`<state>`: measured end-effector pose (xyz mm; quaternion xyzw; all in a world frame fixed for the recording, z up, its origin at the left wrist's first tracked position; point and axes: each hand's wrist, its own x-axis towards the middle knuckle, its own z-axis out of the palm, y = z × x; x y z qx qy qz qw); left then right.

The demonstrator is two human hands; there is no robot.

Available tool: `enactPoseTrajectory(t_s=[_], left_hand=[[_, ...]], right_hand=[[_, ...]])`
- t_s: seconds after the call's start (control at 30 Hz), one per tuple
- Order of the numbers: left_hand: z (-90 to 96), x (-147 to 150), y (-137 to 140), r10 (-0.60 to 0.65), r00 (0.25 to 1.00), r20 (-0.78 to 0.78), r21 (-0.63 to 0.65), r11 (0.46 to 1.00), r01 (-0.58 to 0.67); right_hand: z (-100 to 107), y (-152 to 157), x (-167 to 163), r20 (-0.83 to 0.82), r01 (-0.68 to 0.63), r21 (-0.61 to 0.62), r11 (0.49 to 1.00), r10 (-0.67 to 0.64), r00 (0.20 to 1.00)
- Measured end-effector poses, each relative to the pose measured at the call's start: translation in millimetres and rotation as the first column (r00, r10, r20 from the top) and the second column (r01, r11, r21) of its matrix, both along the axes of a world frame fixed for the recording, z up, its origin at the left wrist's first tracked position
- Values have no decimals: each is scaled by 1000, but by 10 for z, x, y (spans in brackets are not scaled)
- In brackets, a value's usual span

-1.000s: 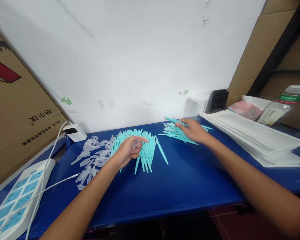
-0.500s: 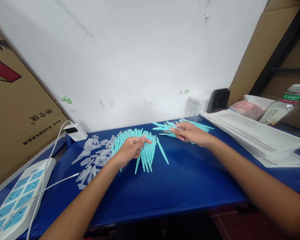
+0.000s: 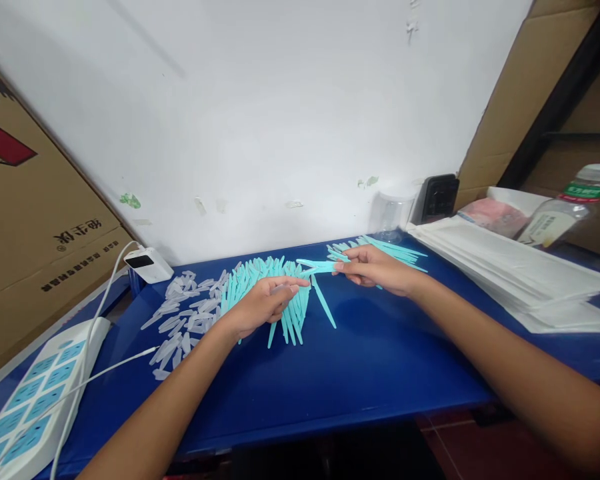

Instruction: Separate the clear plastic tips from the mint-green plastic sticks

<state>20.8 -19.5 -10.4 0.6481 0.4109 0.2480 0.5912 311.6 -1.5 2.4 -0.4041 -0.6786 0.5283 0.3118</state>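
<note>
Slim turquoise sticks, shaped like eyebrow razors, lie in a dense pile on the blue tabletop. My right hand grips a few turquoise sticks between thumb and fingers, their ends fanned out leftward over the pile's right edge. My left hand is closed above the front of the pile, thumb against the fingers and index finger pointing at those ends. A pale bit seems to show in its pinch, too small to name. One loose stick rests just right of the pile.
Left of the pile lie scattered translucent cap-like pieces. A power strip with white cables and a white device are further left. Behind my right hand is a second group of sticks; white envelopes are stacked to the right.
My right hand has brought its sticks slightly left and down, closer to my left hand, and their tips now spread over the pile's edge. My left hand has barely shifted.
</note>
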Motion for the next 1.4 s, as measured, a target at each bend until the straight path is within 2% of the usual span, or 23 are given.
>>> enactPoseTrajectory(t_s=[0.17, 0.4, 0.6, 0.97, 1.4], left_hand=[[20, 35, -44, -34, 998, 54, -63, 997, 37], [11, 64, -83, -78, 994, 78, -146, 985, 89], [-16, 63, -78, -43, 995, 89, -166, 984, 58], [15, 55, -81, -94, 989, 118, -190, 975, 116], [57, 51, -97, -144, 977, 155, -222, 959, 177]], right_hand=[[-26, -25, -33, -24, 6, 14, 1000, -6, 1000], [-15, -65, -81, -47, -72, 3, 997, 72, 996], [-29, -74, -109, -99, -77, -22, 997, 74, 992], [-58, -48, -89, -125, -1, -64, 998, -7, 992], [-4, -95, -106, 31, -26, 93, 995, 23, 999]])
